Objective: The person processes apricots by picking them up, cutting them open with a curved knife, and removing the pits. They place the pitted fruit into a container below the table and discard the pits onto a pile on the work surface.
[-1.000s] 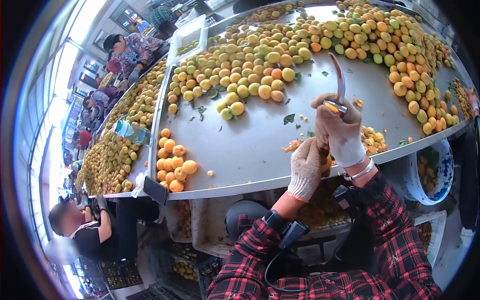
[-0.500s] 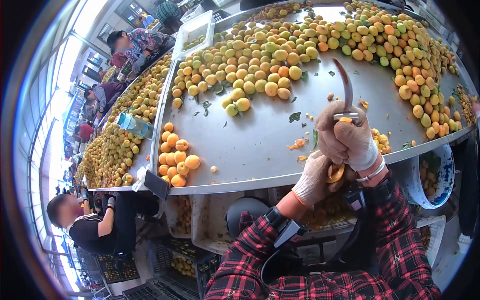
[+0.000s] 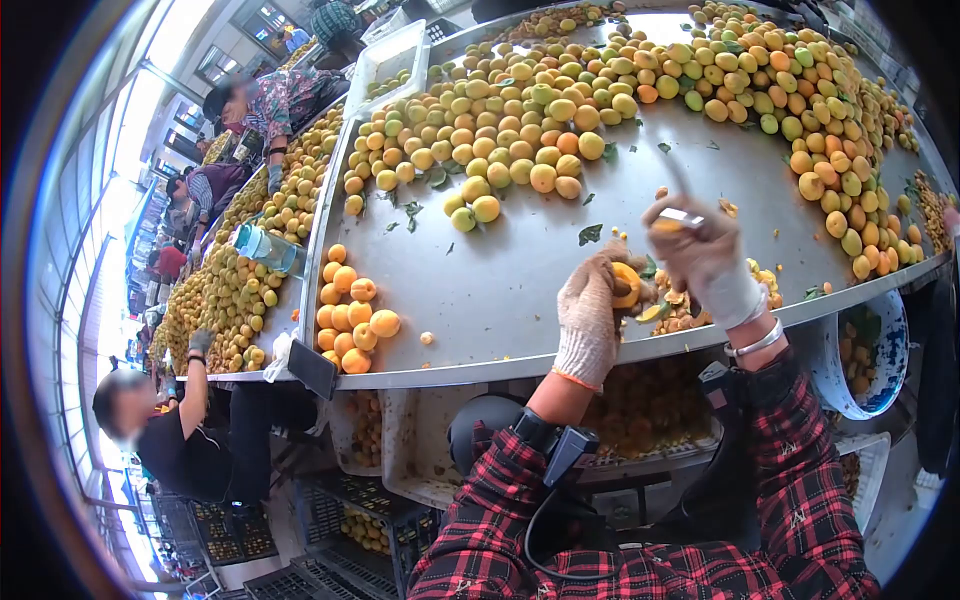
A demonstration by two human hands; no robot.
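Note:
My left hand (image 3: pixel 590 305), in a knitted glove, is closed around a cut apricot (image 3: pixel 626 286) just above the near edge of the metal table (image 3: pixel 480 300). In my gloved right hand (image 3: pixel 700 255) is a curved knife (image 3: pixel 680 216), its blade pointing away from me and smeared by motion. Beneath and between the hands lies a pile of apricot scraps (image 3: pixel 680 318), partly covered by the right hand. Farther left, several orange apricots (image 3: pixel 350 318) sit grouped at the table's near left corner.
Heaped yellow-green apricots (image 3: pixel 510 130) spread across the far side and right of the table. A phone (image 3: pixel 313 368) leans at the left corner. A blue-stained white bucket (image 3: pixel 868 355) stands below the right edge. Co-workers, one in a black shirt (image 3: pixel 185 455), sit along the left.
My hands have moved apart. The left rose with the apricot over the table edge, while the right swung slightly right with the knife. A co-worker at left reached toward the fruit.

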